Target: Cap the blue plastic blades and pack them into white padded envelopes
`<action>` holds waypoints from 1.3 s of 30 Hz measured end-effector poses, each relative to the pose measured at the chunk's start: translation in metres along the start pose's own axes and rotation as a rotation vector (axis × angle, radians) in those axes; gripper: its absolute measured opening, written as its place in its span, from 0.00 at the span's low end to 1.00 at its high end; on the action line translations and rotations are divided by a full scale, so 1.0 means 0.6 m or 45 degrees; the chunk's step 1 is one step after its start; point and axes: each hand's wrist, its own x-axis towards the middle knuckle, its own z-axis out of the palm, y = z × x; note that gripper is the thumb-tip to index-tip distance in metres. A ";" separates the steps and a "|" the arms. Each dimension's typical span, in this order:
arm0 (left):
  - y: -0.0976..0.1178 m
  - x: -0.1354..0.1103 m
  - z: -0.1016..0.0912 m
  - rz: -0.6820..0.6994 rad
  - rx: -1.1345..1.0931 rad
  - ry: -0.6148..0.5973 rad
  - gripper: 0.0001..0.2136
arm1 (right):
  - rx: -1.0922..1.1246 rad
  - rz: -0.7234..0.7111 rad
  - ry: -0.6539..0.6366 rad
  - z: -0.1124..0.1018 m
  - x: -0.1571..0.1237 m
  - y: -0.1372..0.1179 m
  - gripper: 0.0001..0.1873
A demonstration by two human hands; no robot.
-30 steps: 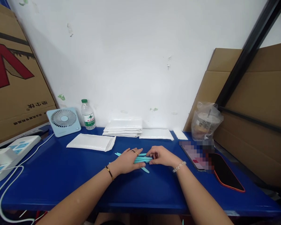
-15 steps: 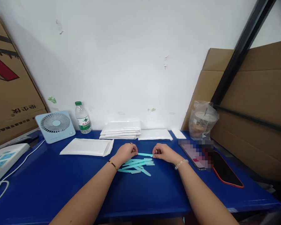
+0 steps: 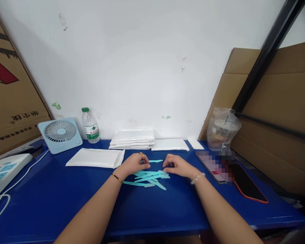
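A loose pile of several thin teal strips [image 3: 148,179] lies on the blue table [image 3: 66,193] in front of me. My left hand [image 3: 133,165] is closed in a pinch on the left end of one teal strip [image 3: 155,161], held just above and behind the pile. The strip's right end points at my right hand [image 3: 176,166] and stops just short of it. That hand rests with its fingers curled at the pile's right edge; I cannot see whether they hold anything.
White padded mailers: one flat [image 3: 95,158] at left, a stack [image 3: 133,139] and more [image 3: 170,145] by the wall. Small blue fan [image 3: 60,134], water bottle [image 3: 90,126], power strip [image 3: 2,167] with cables at left. Bagged drink cup [image 3: 222,130], two phones [image 3: 249,184] at right. Cardboard on both sides.
A second ago both hands lay flat on the gathered strips. They then pinched one strip between them. Now the strip sits in my left hand only, slightly farther back.
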 end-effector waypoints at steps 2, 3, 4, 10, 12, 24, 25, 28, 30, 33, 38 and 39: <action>0.015 -0.003 0.008 0.044 -0.029 -0.115 0.16 | -0.022 -0.004 -0.071 0.006 0.001 -0.010 0.11; 0.020 -0.003 0.012 0.050 -0.034 -0.155 0.16 | -0.038 0.003 -0.081 0.009 0.002 -0.012 0.10; 0.025 -0.003 0.016 0.046 -0.034 -0.183 0.16 | -0.051 0.010 -0.081 0.011 0.003 -0.014 0.09; 0.033 0.006 0.020 0.075 0.130 -0.098 0.11 | -0.114 0.009 0.016 0.003 0.004 -0.006 0.09; 0.027 0.009 0.014 0.100 0.226 -0.033 0.10 | -0.159 0.037 0.070 -0.006 0.000 0.002 0.08; 0.023 0.003 0.012 0.118 0.233 -0.108 0.10 | -0.199 0.004 -0.040 0.003 -0.009 -0.019 0.04; 0.026 0.002 0.013 0.100 0.220 -0.131 0.10 | -0.230 0.013 -0.039 0.007 -0.007 -0.021 0.04; 0.030 0.002 0.015 0.028 0.186 -0.176 0.10 | -0.295 0.041 -0.029 0.011 -0.004 -0.021 0.02; 0.031 0.002 0.016 -0.005 0.163 -0.212 0.10 | -0.315 0.048 -0.032 0.010 -0.004 -0.020 0.01; 0.036 0.003 0.018 0.001 0.210 -0.182 0.09 | -0.330 0.062 -0.003 0.007 -0.004 -0.019 0.02; 0.035 0.007 0.017 0.068 0.390 -0.013 0.07 | -0.346 0.094 0.083 0.001 -0.007 -0.008 0.03; 0.031 0.008 0.014 0.062 0.409 0.010 0.07 | -0.344 0.115 0.097 -0.002 -0.008 -0.004 0.03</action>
